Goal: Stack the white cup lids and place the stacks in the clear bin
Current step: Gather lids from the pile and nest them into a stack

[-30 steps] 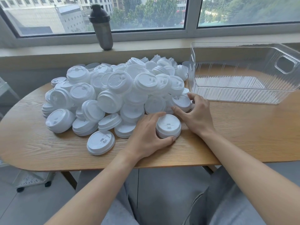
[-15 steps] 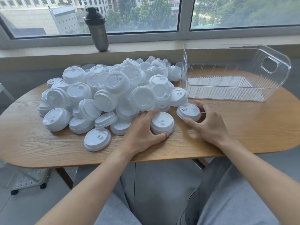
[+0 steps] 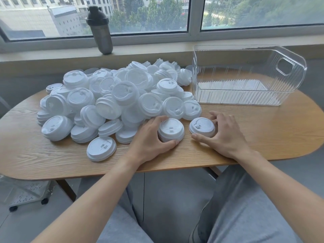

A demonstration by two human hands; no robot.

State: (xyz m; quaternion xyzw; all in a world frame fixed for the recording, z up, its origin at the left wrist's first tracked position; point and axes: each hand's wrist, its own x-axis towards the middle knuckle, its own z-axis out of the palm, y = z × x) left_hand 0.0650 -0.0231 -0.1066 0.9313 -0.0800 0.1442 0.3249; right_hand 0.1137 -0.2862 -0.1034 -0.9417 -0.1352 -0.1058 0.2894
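Observation:
A big heap of white cup lids (image 3: 112, 95) covers the left and middle of the wooden table (image 3: 263, 130). My left hand (image 3: 149, 139) curls around a short stack of lids (image 3: 171, 129) standing on the table near the front edge, thumb and fingers on its sides. My right hand (image 3: 222, 135) grips a single lid (image 3: 201, 127) lying flat just right of that stack. The clear bin (image 3: 287, 79) stands at the back right with nothing in it, a handle hole in its right end.
A dark shaker bottle (image 3: 100, 30) stands on the window sill behind the heap. One loose lid (image 3: 101, 150) lies near the table's front edge, left of my left hand. A white wheeled cart (image 3: 24, 192) sits on the floor at the lower left.
My right hand pulled a single lid out of the heap's right edge toward the front, next to the stack. My left hand stayed on the stack.

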